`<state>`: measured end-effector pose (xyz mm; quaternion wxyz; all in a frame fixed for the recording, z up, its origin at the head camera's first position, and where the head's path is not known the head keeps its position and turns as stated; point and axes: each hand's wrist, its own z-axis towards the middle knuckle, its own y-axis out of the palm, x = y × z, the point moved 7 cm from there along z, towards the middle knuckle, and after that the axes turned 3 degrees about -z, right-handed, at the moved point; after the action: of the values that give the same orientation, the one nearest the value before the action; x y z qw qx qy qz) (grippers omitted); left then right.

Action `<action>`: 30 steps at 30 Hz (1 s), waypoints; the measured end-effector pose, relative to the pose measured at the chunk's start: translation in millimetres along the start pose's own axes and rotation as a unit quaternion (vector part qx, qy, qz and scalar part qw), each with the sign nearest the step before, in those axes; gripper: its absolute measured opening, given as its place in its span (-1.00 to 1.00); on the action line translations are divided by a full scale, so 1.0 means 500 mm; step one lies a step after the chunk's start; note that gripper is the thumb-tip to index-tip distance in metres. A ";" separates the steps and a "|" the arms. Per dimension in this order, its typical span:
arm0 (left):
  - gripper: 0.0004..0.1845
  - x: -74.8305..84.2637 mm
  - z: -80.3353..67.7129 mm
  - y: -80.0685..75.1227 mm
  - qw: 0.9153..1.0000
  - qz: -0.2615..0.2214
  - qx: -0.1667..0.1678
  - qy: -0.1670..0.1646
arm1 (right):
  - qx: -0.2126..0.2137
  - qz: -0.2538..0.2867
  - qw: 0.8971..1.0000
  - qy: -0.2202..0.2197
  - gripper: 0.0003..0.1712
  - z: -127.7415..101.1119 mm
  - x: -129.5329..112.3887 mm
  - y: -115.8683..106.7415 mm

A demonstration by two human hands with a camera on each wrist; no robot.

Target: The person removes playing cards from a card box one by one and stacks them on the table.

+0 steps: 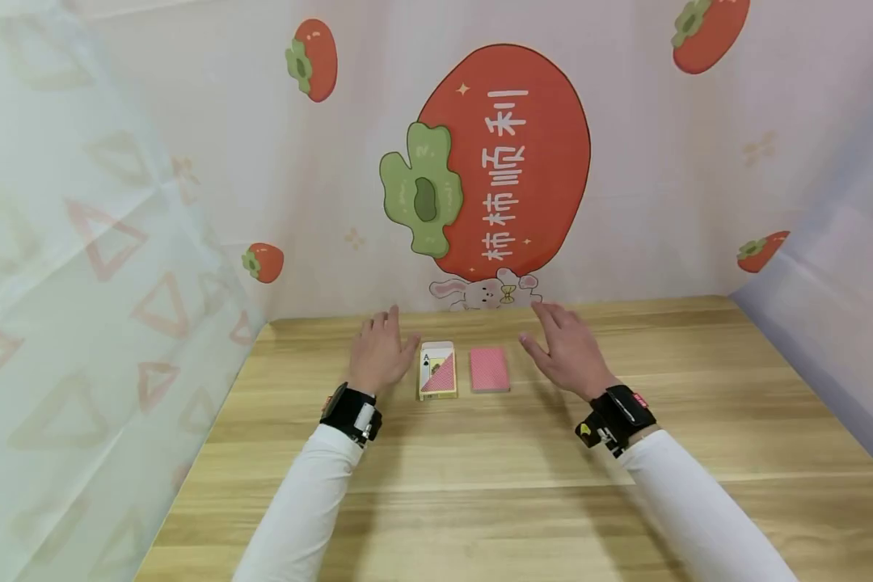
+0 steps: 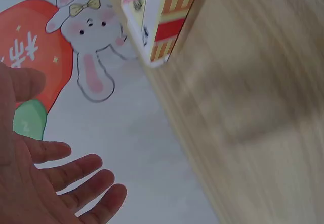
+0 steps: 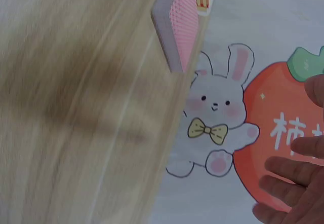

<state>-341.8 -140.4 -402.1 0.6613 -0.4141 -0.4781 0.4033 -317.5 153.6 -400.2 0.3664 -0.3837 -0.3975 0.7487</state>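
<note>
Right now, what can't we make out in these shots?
Card box contents, head view: hidden by its front.
Fine markings on its lower edge, head view: too small.
Deck, head view: card faces hidden beneath the pink back.
Left wrist view: card box cut off by top edge.
Right wrist view: card box partly behind deck.

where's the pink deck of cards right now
In the head view, the pink deck lies on the wooden table, just right of the card box and apart from it.
</note>
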 end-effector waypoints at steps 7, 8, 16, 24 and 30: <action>-0.28 0.026 -0.008 0.052 0.999 0.001 -0.024 -0.034 | -0.003 0.015 1.000 0.013 -0.40 0.004 -0.032 0.028; -0.30 0.029 -0.008 0.060 0.999 0.001 -0.031 -0.042 | -0.005 0.023 1.000 0.019 -0.42 0.005 -0.036 0.031; -0.15 0.049 -0.018 0.115 0.989 -0.015 -0.087 -0.122 | -0.044 0.134 0.988 0.064 -0.67 0.012 -0.058 0.066; -0.09 0.067 -0.022 0.149 0.982 0.024 -0.103 -0.154 | -0.067 0.194 0.976 0.076 -0.78 0.014 -0.072 0.092; -0.12 0.080 -0.018 0.154 0.981 0.049 -0.099 -0.160 | -0.077 0.210 0.971 0.084 -0.78 0.011 -0.073 0.097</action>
<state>-335.1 -79.2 -463.6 0.5112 -0.4305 -0.5946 0.4471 -318.2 100.3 -430.2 0.2024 -0.5469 -0.3326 0.7412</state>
